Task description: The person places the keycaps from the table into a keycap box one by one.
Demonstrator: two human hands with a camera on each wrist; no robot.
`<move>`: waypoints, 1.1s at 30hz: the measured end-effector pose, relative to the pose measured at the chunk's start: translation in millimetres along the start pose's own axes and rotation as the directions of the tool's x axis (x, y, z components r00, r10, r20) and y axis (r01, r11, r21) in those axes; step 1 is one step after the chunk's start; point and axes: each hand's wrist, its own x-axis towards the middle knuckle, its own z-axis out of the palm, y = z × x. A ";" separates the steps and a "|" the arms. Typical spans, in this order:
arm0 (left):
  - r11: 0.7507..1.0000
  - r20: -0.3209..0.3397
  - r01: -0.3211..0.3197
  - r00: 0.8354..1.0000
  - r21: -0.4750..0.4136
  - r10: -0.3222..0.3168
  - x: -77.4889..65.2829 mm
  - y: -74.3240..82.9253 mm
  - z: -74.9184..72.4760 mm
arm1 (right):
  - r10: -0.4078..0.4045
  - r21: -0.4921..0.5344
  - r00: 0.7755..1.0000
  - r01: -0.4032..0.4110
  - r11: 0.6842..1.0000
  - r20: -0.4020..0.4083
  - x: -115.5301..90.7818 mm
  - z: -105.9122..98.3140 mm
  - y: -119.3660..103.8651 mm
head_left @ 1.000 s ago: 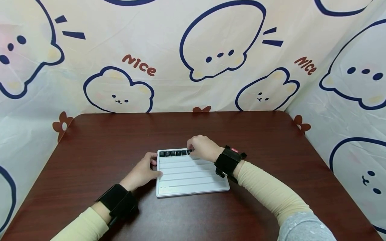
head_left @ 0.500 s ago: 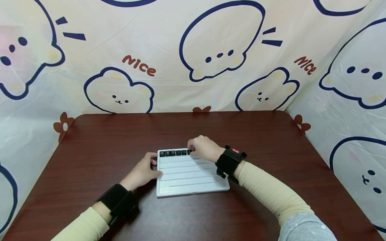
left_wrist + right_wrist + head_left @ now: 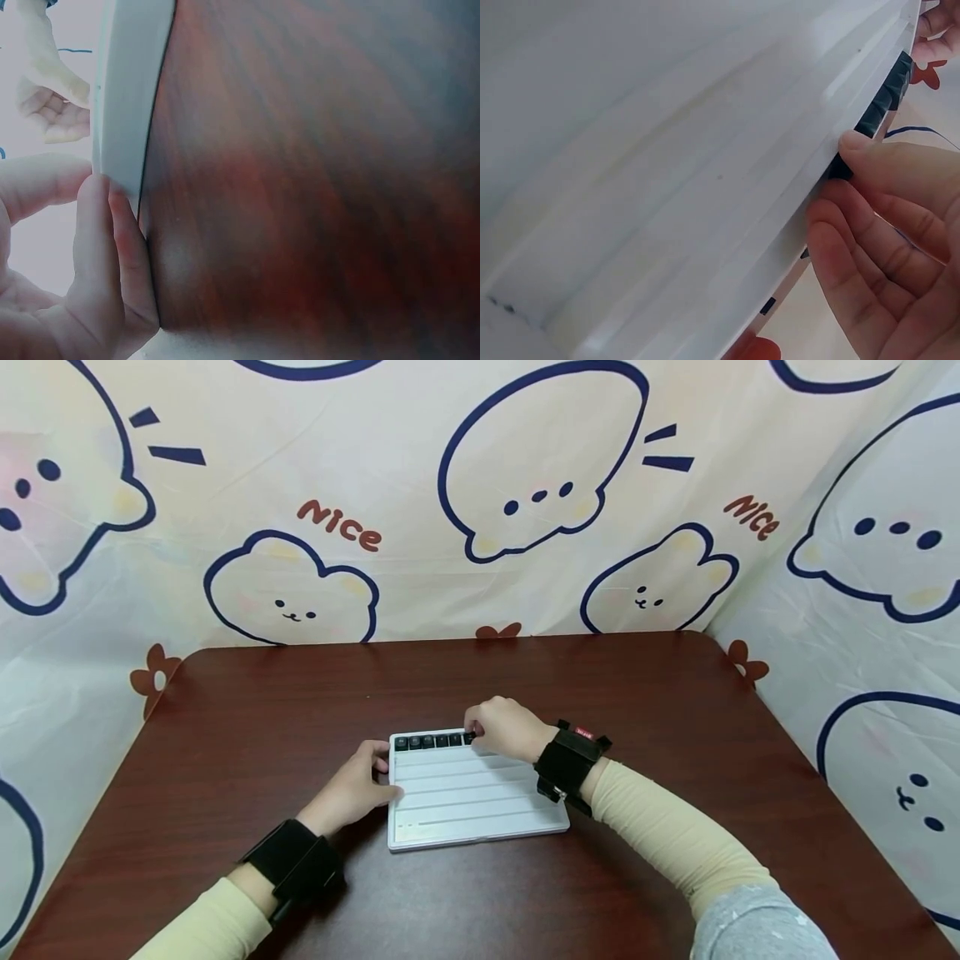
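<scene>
A white ridged tray (image 3: 468, 810) lies on the brown table. Along its far row stand several black keycaps (image 3: 427, 742), side by side from the left corner. My left hand (image 3: 351, 789) holds the tray's left edge, thumb over the rim and fingers against the side; the left wrist view shows this grip on the white side wall (image 3: 135, 97). My right hand (image 3: 512, 729) is over the far row, at the right end of the keycaps. In the right wrist view its thumb and forefinger pinch a black keycap (image 3: 841, 166), partly hidden by the fingers.
The dark wooden table (image 3: 300, 693) stretches out around the tray. A cloth wall with printed cartoon bears (image 3: 292, 585) stands behind its far edge, and another cloth side (image 3: 862, 652) stands at the right. Both wrists wear black straps (image 3: 573, 764).
The head view has shifted very slightly. Both hands, the tray and the row of keycaps stay practically where they were.
</scene>
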 end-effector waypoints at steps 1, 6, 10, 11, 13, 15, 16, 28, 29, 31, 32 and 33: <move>1.000 0.000 0.001 1.000 0.002 -0.001 -0.1 0.1 0.3 | -0.002 -0.002 1.000 0.002 1.000 0.006 -0.1 -0.7 0.8; 1.000 -0.003 0.005 1.000 0.000 -0.005 -0.5 0.3 1.4 | -0.020 0.007 1.000 0.020 1.000 0.009 -1.9 -10.4 3.8; 1.000 -0.003 0.002 1.000 -0.003 -0.002 -0.4 -0.1 1.8 | -0.015 0.026 1.000 0.015 1.000 -0.008 -5.9 -26.9 8.4; 1.000 -0.003 0.001 1.000 -0.004 -0.001 -0.4 -0.1 1.7 | -0.009 0.029 1.000 0.009 1.000 -0.013 -7.2 -31.0 10.5; 1.000 -0.002 -0.002 1.000 -0.004 0.002 -0.3 -0.1 1.3 | -0.002 0.040 1.000 0.003 0.999 -0.021 -10.2 -39.0 16.3; 1.000 0.000 -0.002 1.000 -0.006 0.002 -0.1 0.1 0.7 | 0.012 0.049 1.000 -0.011 0.999 -0.028 -13.2 -45.5 24.0; 1.000 0.002 -0.002 1.000 -0.007 0.002 -0.1 0.1 0.5 | 0.018 0.051 0.999 -0.016 0.999 -0.032 -14.8 -48.3 28.3; 1.000 -0.002 -0.004 1.000 -0.014 0.004 -0.5 -0.9 0.7 | 0.136 0.028 0.990 -0.135 0.991 -0.038 -42.2 -58.2 75.5; 1.000 -0.001 -0.006 1.000 -0.016 0.006 -0.6 -1.0 0.6 | 0.142 0.019 0.989 -0.141 0.990 -0.034 -43.9 -57.5 78.2; 1.000 0.001 -0.010 1.000 -0.021 0.010 -0.7 -0.9 0.2 | 0.156 0.008 0.987 -0.156 0.988 -0.025 -46.4 -55.5 82.8; 1.000 0.000 -0.011 1.000 -0.022 0.011 -0.6 -0.8 0.0 | 0.163 0.003 0.986 -0.163 0.987 -0.019 -47.2 -54.4 84.7; 1.000 0.001 -0.012 1.000 -0.023 0.012 -0.5 -0.9 -0.1 | 0.171 -0.001 0.985 -0.171 0.985 -0.012 -47.7 -53.1 86.7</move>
